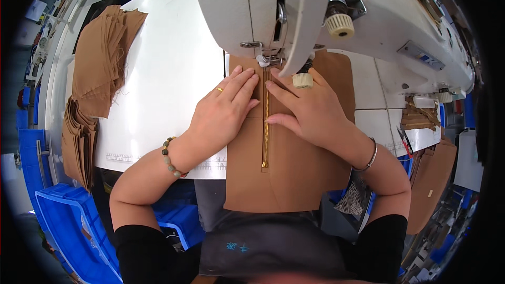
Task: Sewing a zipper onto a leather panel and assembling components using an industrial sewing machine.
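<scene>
A brown fabric panel (294, 173) lies under the white sewing machine (226, 5) and hangs over the table's front edge toward me. Down its middle runs a gold-toothed zipper (266, 126) set in a narrow slot, its metal end nearest me. My left hand (223, 105) rests flat on the fabric left of the zipper, fingers together and stretched toward the presser foot (271, 62). To the right of the zipper, my right hand (307, 102) presses on the panel with fingers spread, its thumb and index beside the teeth. Part of that hand is hidden behind a cream knob (302, 80).
Stacks of brown fabric pieces (100, 63) lie on the white table (163, 37) at the left. Blue bins (68, 221) stand below. At the right are small scissors (405, 139), brown scraps (421, 115) and more brown panels (434, 179).
</scene>
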Action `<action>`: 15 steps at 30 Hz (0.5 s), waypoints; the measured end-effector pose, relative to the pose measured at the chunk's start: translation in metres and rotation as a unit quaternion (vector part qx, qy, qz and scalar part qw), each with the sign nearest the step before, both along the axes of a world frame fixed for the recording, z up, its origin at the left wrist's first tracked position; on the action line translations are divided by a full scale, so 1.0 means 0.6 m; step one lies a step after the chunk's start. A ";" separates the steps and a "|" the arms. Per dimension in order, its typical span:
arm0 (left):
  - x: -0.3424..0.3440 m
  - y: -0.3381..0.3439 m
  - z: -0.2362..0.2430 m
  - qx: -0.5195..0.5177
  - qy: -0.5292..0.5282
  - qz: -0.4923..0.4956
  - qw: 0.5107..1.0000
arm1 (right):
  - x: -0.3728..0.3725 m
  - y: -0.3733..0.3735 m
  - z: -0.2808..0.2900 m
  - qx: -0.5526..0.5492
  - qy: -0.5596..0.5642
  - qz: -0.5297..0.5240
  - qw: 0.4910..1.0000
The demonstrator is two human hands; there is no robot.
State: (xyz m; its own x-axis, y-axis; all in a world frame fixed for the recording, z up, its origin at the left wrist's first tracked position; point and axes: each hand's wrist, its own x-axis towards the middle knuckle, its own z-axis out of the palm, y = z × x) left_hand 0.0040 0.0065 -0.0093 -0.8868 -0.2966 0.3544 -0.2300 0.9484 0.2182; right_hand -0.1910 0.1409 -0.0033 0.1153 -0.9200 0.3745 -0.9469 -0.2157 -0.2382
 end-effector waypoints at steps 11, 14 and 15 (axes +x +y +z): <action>-0.003 0.011 0.007 -0.002 0.020 -0.018 1.000 | -0.004 -0.001 0.004 0.015 0.012 0.005 1.000; -0.002 0.004 0.015 -0.028 -0.006 -0.032 0.999 | -0.006 -0.002 0.004 0.002 0.011 0.011 1.000; -0.002 0.001 0.017 -0.032 -0.020 -0.039 0.999 | -0.006 -0.002 0.004 0.004 0.012 0.011 1.000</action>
State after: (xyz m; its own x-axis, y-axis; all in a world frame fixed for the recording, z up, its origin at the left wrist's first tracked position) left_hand 0.0031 0.0069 0.0012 -0.9200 -0.2043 0.3344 -0.1626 0.9754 0.1486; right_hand -0.1949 0.1397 -0.0010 0.1446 -0.9200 0.3642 -0.9475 -0.2349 -0.2172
